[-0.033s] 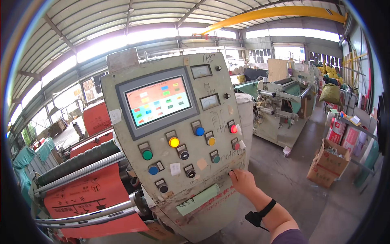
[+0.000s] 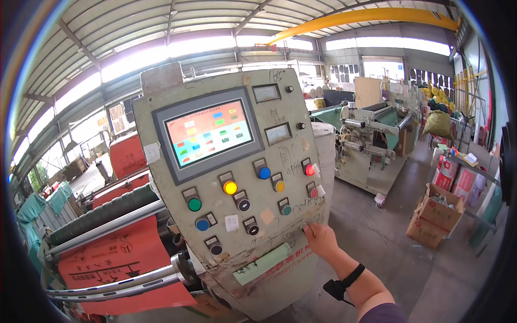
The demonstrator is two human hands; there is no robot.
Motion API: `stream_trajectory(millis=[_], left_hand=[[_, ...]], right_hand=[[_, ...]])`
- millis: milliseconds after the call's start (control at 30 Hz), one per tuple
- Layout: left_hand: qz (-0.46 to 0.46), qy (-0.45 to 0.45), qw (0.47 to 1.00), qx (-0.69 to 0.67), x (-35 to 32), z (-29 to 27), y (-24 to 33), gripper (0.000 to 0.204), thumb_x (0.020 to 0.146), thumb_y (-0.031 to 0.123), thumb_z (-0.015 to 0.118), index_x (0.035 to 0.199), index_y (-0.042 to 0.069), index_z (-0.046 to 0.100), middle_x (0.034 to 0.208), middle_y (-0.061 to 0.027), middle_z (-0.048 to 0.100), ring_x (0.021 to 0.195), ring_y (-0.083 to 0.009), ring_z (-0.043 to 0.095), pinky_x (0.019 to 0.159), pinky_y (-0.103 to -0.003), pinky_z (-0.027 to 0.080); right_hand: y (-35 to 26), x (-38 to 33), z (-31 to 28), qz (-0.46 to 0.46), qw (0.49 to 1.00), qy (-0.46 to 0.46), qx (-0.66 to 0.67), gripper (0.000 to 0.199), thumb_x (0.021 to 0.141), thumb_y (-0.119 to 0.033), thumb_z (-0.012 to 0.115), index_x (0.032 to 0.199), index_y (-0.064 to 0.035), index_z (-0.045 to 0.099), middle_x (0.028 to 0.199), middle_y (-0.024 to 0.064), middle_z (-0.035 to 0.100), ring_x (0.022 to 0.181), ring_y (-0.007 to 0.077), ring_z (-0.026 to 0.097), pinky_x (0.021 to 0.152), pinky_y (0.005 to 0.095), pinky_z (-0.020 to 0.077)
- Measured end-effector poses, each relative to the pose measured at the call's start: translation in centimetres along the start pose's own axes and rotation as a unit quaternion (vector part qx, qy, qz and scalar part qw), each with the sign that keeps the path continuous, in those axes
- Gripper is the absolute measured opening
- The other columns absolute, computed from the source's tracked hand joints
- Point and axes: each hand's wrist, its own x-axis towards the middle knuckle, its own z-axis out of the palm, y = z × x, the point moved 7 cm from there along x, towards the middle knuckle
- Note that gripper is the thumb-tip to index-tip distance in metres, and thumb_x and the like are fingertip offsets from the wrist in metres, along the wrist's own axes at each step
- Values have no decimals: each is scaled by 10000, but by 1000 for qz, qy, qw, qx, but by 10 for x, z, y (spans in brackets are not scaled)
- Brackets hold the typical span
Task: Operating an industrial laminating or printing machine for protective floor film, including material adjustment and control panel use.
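Observation:
A grey control cabinet point(image 2: 269, 156) with a sloped front fills the middle of the view. It carries a lit touchscreen point(image 2: 207, 134) at upper left and several coloured buttons below. A yellow button point(image 2: 230, 187) and a red button point(image 2: 309, 170) glow. My right hand point(image 2: 321, 240) is at the cabinet's lower right edge, its fingers curled and the thumb against the panel. What lies between those fingertips, if anything, is too small to make out. Below and left of this hand, a pale green paper strip point(image 2: 262, 264) is stuck to the panel. My left hand is out of view.
On the left, red printed sheeting point(image 2: 116, 250) runs over metal rollers point(image 2: 124, 282) beside the cabinet. Another roller machine point(image 2: 371, 140) stands beyond it to the right. An open cardboard box point(image 2: 435, 215) sits on the concrete floor at right, near a cluttered table point(image 2: 474, 169).

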Motion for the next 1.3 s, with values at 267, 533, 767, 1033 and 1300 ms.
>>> stream_trajectory(millis=[267, 533, 767, 1033, 1300], left_hand=[[-3, -14, 1000, -13, -9, 21, 3, 585, 943, 377, 520, 1411, 40, 423, 1374, -190, 517, 1172, -387, 524, 952, -474, 451], [-5, -22, 999, -28, -16, 27, -2, 563, 952, 364, 507, 1403, 35, 431, 1362, -190, 526, 1157, -379, 534, 941, -470, 456], [-29, -22, 998, -60, -31, 31, -49, 545, 959, 353, 495, 1395, 31, 438, 1353, -190, 534, 1144, -372, 542, 932, -467, 460], [-44, -35, 994, -95, -28, 53, -69, 524, 968, 340, 482, 1387, 27, 446, 1342, -190, 543, 1129, -364, 552, 921, -463, 466], [-56, -60, 987, -135, -18, 98, -74, 505, 977, 327, 469, 1379, 22, 454, 1330, -190, 552, 1115, -357, 562, 910, -460, 471]], right_hand=[[14, -31, 54, 433, 688, 13, 582, 323, 1007, -289, 503, 773, -77, 568, 649, 10, 561, 528, 104, 487, 501, 254, 414], [-12, -31, 81, 489, 308, 38, 815, 358, 1042, -338, 405, 796, -106, 521, 642, -42, 487, 545, 84, 460, 503, 222, 389], [4, -37, 73, 478, 522, 86, 701, 356, 1027, -340, 457, 785, -89, 530, 617, -29, 452, 511, 94, 418, 465, 243, 346], [26, -27, 42, 319, 876, 98, 349, 368, 982, -256, 552, 704, -16, 526, 630, 61, 579, 513, 200, 493, 527, 341, 411], [-40, 1, -9, -192, 961, 16, -196, 211, 768, -178, 721, 716, -65, 551, 741, 89, 530, 753, 293, 560, 668, 426, 426]])
